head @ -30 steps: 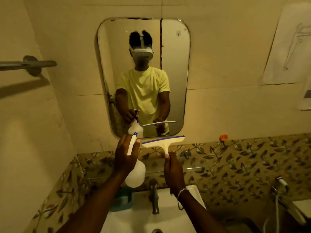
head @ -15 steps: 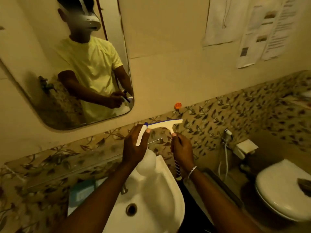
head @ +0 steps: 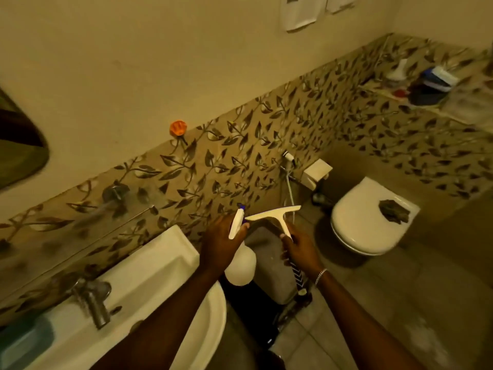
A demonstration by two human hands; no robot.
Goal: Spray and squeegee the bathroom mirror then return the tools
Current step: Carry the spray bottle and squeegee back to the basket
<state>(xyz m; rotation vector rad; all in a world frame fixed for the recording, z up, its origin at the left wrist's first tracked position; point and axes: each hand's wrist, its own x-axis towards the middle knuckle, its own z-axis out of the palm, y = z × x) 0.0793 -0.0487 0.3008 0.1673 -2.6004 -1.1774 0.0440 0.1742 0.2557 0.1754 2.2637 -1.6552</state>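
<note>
My left hand (head: 218, 243) is wrapped around the neck of the white spray bottle (head: 239, 259), just right of the washbasin (head: 149, 265); my right hand (head: 300, 249) is closed on the handle of the squeegee (head: 277, 216), blade level, between the washbasin and the toilet (head: 365, 217); only a corner of the mirror (head: 18, 153) shows, up and left of the washbasin; I judge this the return step; I would carry both tools low and apart, bottle upright, blade off the leaf-patterned tiles (head: 240, 145), and pick the resting place before releasing either.
</note>
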